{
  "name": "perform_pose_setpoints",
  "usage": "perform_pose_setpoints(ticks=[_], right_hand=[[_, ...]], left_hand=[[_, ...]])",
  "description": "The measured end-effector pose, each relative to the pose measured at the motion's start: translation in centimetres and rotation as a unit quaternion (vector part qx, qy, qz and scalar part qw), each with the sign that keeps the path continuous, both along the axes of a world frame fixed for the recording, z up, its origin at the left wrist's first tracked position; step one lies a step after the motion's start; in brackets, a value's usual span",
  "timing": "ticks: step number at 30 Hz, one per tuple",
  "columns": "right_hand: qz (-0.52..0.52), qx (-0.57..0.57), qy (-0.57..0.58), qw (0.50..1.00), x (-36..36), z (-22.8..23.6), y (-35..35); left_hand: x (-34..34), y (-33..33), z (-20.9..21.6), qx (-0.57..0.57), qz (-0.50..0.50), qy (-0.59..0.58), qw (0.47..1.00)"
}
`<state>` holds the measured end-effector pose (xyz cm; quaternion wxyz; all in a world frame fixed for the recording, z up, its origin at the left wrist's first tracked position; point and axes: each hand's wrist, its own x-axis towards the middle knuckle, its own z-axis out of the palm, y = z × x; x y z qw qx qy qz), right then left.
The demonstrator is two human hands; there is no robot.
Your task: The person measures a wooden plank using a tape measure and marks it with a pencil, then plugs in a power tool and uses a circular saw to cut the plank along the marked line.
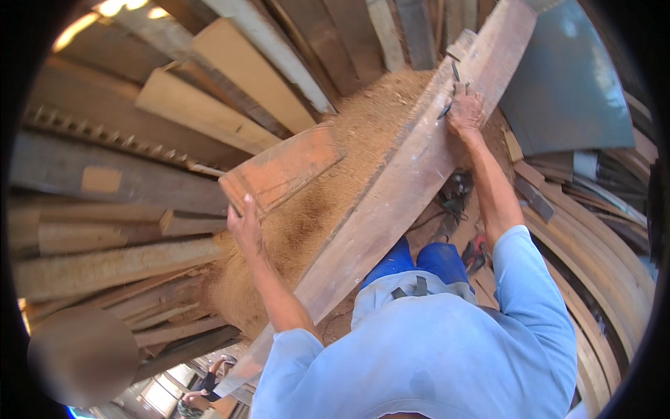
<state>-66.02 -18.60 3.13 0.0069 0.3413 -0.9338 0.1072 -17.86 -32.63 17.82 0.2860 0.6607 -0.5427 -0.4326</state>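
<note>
My left hand (pixel 244 227) grips a short reddish-orange wooden board (pixel 283 166) by its near left end, thumb on top. The board is held up over the sawdust, left of a long pale timber beam (pixel 391 192) that runs slantwise in front of me. Far along that beam, my right hand (pixel 466 112) is closed near its upper surface. Slim dark bits show beside its fingers, too small to tell what they are. A small wooden block (pixel 460 45) sits at the beam's edge just beyond this hand.
Sawdust (pixel 300 230) is heaped left of the beam. Planks (pixel 105 185) lean in rows along the left and far side. A blue-grey sheet (pixel 565 77) stands at far right, with stacked curved timbers (pixel 593 272) nearer. Another person's arm (pixel 202 394) shows at lower left.
</note>
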Motion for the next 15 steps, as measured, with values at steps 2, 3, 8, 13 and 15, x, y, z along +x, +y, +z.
perform_pose_setpoints(ticks=[2,3,8,13,15], right_hand=[[-0.014,0.063,-0.127,0.99,-1.5,1.1,0.2],[0.048,0.023,-0.198,0.979,-2.4,0.7,1.6],[0.193,-0.137,-0.525,0.817,6.9,6.0,8.9],[0.155,-0.122,-0.773,0.603,17.9,14.5,16.4],[0.083,-0.192,-0.788,0.579,19.1,12.5,19.1]], left_hand=[[3.6,3.0,3.4,-0.028,0.046,0.112,0.992],[4.9,4.4,4.7,-0.028,0.059,0.162,0.985],[5.3,14.4,8.9,-0.004,0.169,0.238,0.956],[1.0,24.7,0.4,0.24,0.231,0.476,0.814],[-4.7,28.5,-0.3,0.266,0.198,0.481,0.812]])
